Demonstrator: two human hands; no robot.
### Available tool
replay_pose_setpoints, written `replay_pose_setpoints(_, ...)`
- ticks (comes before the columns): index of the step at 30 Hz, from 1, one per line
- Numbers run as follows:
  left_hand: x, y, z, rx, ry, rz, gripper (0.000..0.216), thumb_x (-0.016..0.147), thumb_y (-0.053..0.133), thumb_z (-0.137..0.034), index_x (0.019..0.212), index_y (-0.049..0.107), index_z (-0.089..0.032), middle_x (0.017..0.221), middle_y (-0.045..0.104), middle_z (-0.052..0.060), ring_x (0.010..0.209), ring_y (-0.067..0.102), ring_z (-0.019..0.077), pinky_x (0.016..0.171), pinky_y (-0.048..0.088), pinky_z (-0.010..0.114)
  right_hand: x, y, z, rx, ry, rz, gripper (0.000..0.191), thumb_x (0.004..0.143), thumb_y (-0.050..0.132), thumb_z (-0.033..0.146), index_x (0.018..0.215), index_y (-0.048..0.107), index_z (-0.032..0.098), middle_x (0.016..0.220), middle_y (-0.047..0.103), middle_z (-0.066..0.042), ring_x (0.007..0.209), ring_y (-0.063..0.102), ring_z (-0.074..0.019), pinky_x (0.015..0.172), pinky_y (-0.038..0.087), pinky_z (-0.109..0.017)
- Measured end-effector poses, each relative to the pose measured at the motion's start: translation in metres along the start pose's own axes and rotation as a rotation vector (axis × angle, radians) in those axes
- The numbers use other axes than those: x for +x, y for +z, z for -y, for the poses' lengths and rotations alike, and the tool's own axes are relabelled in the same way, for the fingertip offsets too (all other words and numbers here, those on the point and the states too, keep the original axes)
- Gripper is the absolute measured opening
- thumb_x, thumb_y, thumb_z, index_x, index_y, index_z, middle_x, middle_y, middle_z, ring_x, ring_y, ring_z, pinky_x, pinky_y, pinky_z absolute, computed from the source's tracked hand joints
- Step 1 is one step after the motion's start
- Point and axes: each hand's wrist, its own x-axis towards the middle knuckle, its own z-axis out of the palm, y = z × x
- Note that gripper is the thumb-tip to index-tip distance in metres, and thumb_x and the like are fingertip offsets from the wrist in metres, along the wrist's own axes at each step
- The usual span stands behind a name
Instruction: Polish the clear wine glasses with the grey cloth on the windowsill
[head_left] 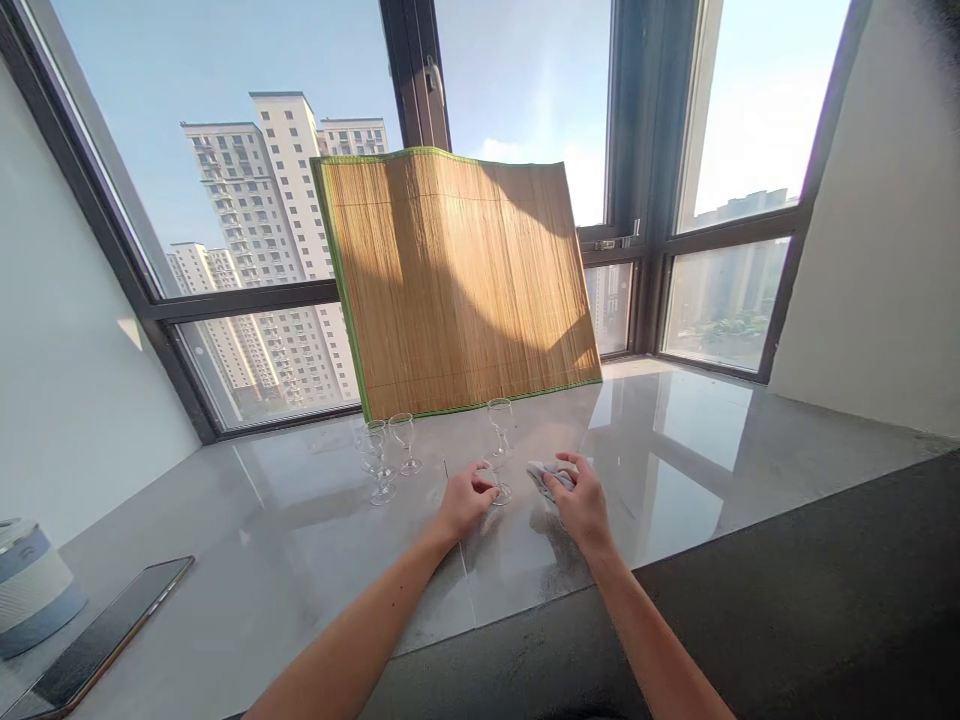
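My left hand (466, 500) is closed at a small clear stemmed glass (502, 493), its fingertips around the lower part near the foot. Directly behind it, a stemmed glass bowl (499, 412) rises; the two overlap, so where one ends is hard to make out. In my right hand (583, 503) is a bunched grey-white cloth (550, 480), pinched between thumb and fingers just to the right of the glass. Several more clear stemmed glasses stand upright in a group to the left, among them a front glass (382, 490) and a right-hand one (406, 440).
A bamboo mat (465, 290) with green edging leans against the window behind the glasses. On the left of the glossy grey sill (300, 570) lie a phone (112, 625) and a blue-and-white cup (34, 590). The sill's front edge runs below my wrists.
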Motion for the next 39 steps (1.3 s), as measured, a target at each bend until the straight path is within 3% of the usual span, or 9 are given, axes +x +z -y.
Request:
replay_pose_setpoints(5, -0.006, -0.003, -0.005, 0.150, 0.096, 0.065, 0.022, 0.075, 0.064, -0.034, 0.089, 0.064, -0.018, 0.086, 0.071, 0.006, 0.079, 0.066, 0.0194, 0.072, 0.049, 0.031, -0.001, 0.000, 0.000, -0.008, -0.019, -0.022, 0.051, 0.073, 0.064, 0.047, 0.112, 0.057, 0.016, 0.079, 0.068, -0.007, 0.069, 0.061, -0.0211, 0.062, 0.044, -0.029)
replay_pose_setpoints(12, -0.006, -0.005, -0.007, 0.470, 0.399, 0.255, 0.043, 0.081, 0.060, -0.033, 0.124, 0.060, -0.027, 0.134, 0.057, 0.006, 0.123, 0.052, 0.0238, 0.106, 0.036, 0.040, -0.004, 0.007, -0.004, -0.051, -0.087, -0.011, 0.042, 0.074, 0.060, 0.040, 0.111, 0.056, 0.019, 0.076, 0.068, -0.004, 0.069, 0.061, -0.0206, 0.066, 0.044, -0.030)
replay_pose_setpoints(17, 0.000, -0.012, -0.012, 0.490, 0.420, 0.119, 0.035, 0.086, 0.052, -0.027, 0.119, 0.063, -0.022, 0.124, 0.063, 0.008, 0.115, 0.056, 0.0211, 0.103, 0.039, 0.037, -0.006, 0.010, -0.004, -0.122, -0.105, -0.001, 0.040, 0.075, 0.058, 0.036, 0.111, 0.055, 0.020, 0.081, 0.068, -0.005, 0.074, 0.062, -0.0216, 0.072, 0.044, -0.032)
replay_pose_setpoints(23, -0.003, -0.012, -0.004, 0.561, 0.446, 0.301, 0.045, 0.083, 0.058, -0.031, 0.128, 0.057, -0.026, 0.129, 0.061, 0.006, 0.119, 0.054, 0.0229, 0.105, 0.035, 0.039, -0.008, 0.012, -0.007, -0.210, -0.121, 0.032, 0.038, 0.077, 0.054, 0.033, 0.113, 0.054, 0.021, 0.082, 0.067, -0.005, 0.076, 0.063, -0.0222, 0.073, 0.043, -0.032)
replay_pose_setpoints(27, -0.003, -0.008, 0.002, 0.579, 0.424, 0.258, 0.046, 0.086, 0.054, -0.034, 0.132, 0.054, -0.026, 0.133, 0.058, 0.007, 0.123, 0.051, 0.0238, 0.107, 0.032, 0.042, -0.009, 0.014, -0.008, -0.253, -0.128, 0.049, 0.036, 0.078, 0.053, 0.031, 0.113, 0.054, 0.021, 0.083, 0.069, -0.005, 0.078, 0.063, -0.0226, 0.072, 0.043, -0.031)
replay_pose_setpoints(31, 0.000, -0.015, -0.004, 0.556, 0.458, 0.017, 0.030, 0.085, 0.049, -0.020, 0.111, 0.064, -0.020, 0.112, 0.065, 0.008, 0.106, 0.057, 0.0206, 0.096, 0.041, 0.036, -0.008, 0.013, -0.009, -0.281, -0.128, 0.055, 0.036, 0.077, 0.053, 0.031, 0.111, 0.055, 0.021, 0.084, 0.069, -0.006, 0.079, 0.064, -0.0229, 0.069, 0.042, -0.029)
replay_pose_setpoints(33, 0.000, -0.027, -0.011, 0.563, 0.475, -0.250, 0.026, 0.084, 0.047, -0.016, 0.103, 0.064, -0.019, 0.106, 0.062, 0.008, 0.103, 0.056, 0.0209, 0.095, 0.041, 0.037, -0.008, 0.012, -0.010, -0.282, -0.119, 0.061, 0.035, 0.077, 0.053, 0.033, 0.109, 0.055, 0.021, 0.083, 0.069, -0.006, 0.078, 0.064, -0.0227, 0.068, 0.042, -0.029)
replay_pose_setpoints(37, -0.004, -0.064, -0.021, 0.546, 0.402, -0.932, 0.041, 0.080, 0.054, -0.021, 0.120, 0.050, -0.017, 0.129, 0.042, 0.016, 0.125, 0.038, 0.0293, 0.106, 0.027, 0.048, -0.008, 0.010, -0.011, -0.276, -0.109, 0.075, 0.033, 0.077, 0.053, 0.036, 0.107, 0.055, 0.022, 0.082, 0.069, -0.004, 0.074, 0.063, -0.0220, 0.067, 0.042, -0.029)
replay_pose_setpoints(39, -0.007, -0.080, -0.022, 0.516, 0.304, -1.112, 0.059, 0.075, 0.058, -0.023, 0.130, 0.037, -0.017, 0.135, 0.033, 0.017, 0.131, 0.030, 0.0310, 0.109, 0.022, 0.049, -0.008, 0.010, -0.013, -0.278, -0.117, 0.083, 0.033, 0.077, 0.053, 0.037, 0.107, 0.054, 0.023, 0.081, 0.069, -0.003, 0.073, 0.063, -0.0218, 0.067, 0.042, -0.029)
